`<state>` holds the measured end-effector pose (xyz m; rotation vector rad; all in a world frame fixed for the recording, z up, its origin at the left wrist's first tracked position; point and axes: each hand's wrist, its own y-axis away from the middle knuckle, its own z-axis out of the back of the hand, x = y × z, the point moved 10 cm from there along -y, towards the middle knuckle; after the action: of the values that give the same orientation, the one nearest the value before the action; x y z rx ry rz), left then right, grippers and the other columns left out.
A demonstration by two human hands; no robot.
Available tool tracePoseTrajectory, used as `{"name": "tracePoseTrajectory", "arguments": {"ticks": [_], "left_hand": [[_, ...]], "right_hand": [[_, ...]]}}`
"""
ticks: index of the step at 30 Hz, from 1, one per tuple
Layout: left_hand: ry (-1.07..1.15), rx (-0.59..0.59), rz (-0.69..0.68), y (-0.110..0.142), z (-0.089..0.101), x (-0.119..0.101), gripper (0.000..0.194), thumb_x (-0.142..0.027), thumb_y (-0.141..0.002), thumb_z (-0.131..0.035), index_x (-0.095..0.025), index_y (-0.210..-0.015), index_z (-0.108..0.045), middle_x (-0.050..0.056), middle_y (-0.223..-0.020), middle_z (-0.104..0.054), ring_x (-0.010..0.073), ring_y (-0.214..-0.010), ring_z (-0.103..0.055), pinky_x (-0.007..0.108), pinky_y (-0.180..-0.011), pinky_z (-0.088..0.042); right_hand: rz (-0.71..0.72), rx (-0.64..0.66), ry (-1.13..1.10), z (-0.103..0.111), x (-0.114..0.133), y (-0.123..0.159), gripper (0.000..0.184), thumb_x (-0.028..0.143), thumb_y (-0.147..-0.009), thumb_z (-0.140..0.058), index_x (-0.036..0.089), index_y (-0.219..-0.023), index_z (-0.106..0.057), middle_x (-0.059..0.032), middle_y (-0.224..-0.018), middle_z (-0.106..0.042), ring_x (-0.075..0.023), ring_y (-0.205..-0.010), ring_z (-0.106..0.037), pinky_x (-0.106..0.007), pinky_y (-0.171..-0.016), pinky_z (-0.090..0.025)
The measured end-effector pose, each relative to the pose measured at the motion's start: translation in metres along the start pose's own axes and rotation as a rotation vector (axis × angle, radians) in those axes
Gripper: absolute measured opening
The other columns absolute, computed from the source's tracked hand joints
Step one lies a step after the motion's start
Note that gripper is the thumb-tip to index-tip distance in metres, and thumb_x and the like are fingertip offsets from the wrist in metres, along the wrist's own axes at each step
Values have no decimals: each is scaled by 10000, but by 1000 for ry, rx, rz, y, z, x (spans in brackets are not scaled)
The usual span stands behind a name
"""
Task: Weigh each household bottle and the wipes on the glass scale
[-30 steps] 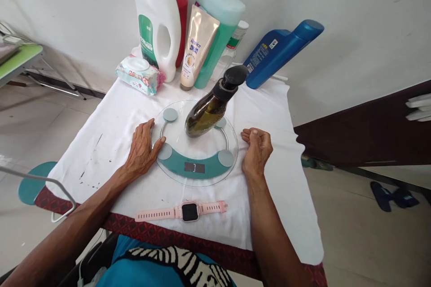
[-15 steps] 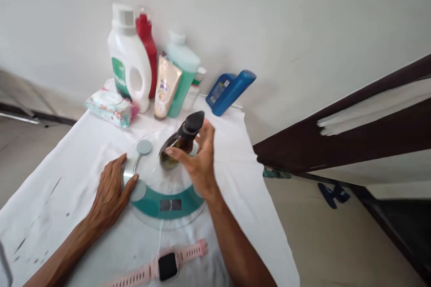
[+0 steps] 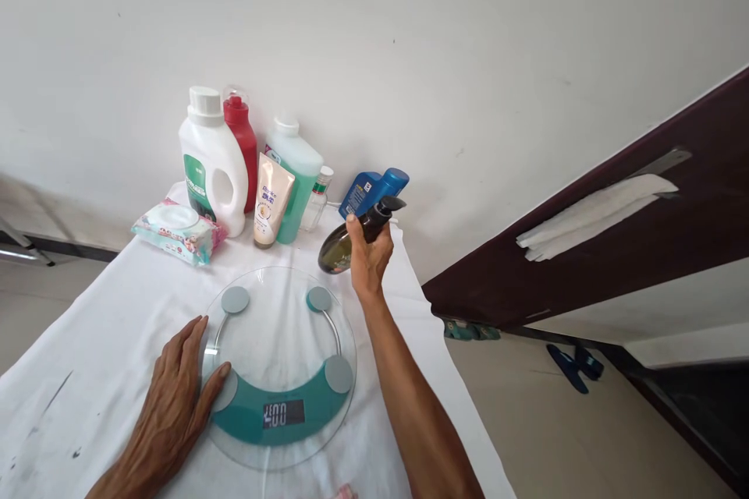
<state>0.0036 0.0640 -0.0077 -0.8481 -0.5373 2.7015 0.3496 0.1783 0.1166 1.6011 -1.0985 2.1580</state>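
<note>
White wipes pack far L on cloth; L hand flat, thumb apart from fingers, at glass scale's L edge; R hand clamped on dark pump bottle, tilted, just beyond scale's R rear, blue bottle behind.

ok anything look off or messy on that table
Yes, mildly: dark marks show on the white cloth near the left hand; they look like stains. The blue bottle appears to lean, though that may be the camera's angle. I see no spill.
</note>
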Motion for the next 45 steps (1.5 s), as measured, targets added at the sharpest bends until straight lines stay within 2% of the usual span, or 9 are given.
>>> {"name": "tracePoseTrajectory", "arguments": {"ticks": [6,13,18,21,24,27,33,39,45], "left_hand": [[-18,27,16,2,-3,3,606,-490,-1061,-451,-251,-1599,-304,173,-1456,-547,380,-1326,-577,641,-1028,-566],[-17,47,30,1,-1,-1,603,-473,-1063,-466,-254,-1600,-302,172,-1465,-539,362,-1313,-596,617,-1037,-575],[3,41,18,3,-3,-3,626,-444,-1059,-506,-257,-1614,-284,173,-1484,-543,349,-1341,-591,579,-1058,-569],[30,44,28,5,-2,-4,628,-433,-1059,-519,-252,-1615,-290,176,-1508,-541,347,-1362,-581,570,-1075,-558],[67,86,56,6,-3,-5,622,-443,-1063,-508,-235,-1613,-305,189,-1536,-531,355,-1374,-575,582,-1092,-541],[98,132,84,6,-4,-4,637,-469,-1068,-492,-220,-1621,-298,207,-1555,-513,367,-1409,-546,604,-1123,-510],[122,158,87,8,-8,-3,709,-494,-1063,-498,-242,-1665,-224,213,-1601,-466,372,-1472,-492,623,-1165,-468],[134,150,82,10,-12,-2,767,-535,-1031,-544,-267,-1681,-236,199,-1638,-433,390,-1487,-475,619,-1165,-471],[133,134,73,10,-14,0,756,-532,-1044,-513,-241,-1676,-217,205,-1655,-406,370,-1516,-445,608,-1203,-439]], "right_hand": [[-62,-149,167,-6,-61,-81,449,514,-824,-697,149,-1069,-610,-153,-1067,-708,-301,-1011,-647,-499,-977,-513],[-95,-115,283,-23,-92,-99,562,512,-819,-705,146,-1214,-547,-202,-1255,-658,-348,-1237,-595,-511,-1111,-438],[-65,-143,346,-9,-73,-87,726,552,-758,-759,152,-1291,-471,-269,-1423,-503,-438,-1403,-422,-656,-1177,-319],[201,-212,362,-7,-24,-50,751,601,-801,-744,173,-1341,-444,-265,-1471,-427,-435,-1440,-362,-691,-1187,-284],[500,72,196,-62,26,19,474,568,-931,-665,224,-1229,-531,-145,-1240,-601,-317,-1181,-591,-572,-1083,-470],[448,590,46,-158,45,97,448,563,-940,-677,246,-1231,-554,-96,-1220,-663,-257,-1091,-655,-466,-992,-551],[279,779,297,-275,51,146,772,469,-800,-856,130,-1374,-466,-233,-1413,-583,-371,-1386,-519,-529,-1117,-468],[190,820,547,-299,24,146,607,334,-735,-889,132,-1201,-557,-245,-1325,-626,-440,-1335,-530,-626,-1066,-458],[215,781,453,-292,27,139,559,310,-756,-839,176,-1222,-561,-151,-1305,-658,-321,-1280,-571,-467,-1092,-478]]}}
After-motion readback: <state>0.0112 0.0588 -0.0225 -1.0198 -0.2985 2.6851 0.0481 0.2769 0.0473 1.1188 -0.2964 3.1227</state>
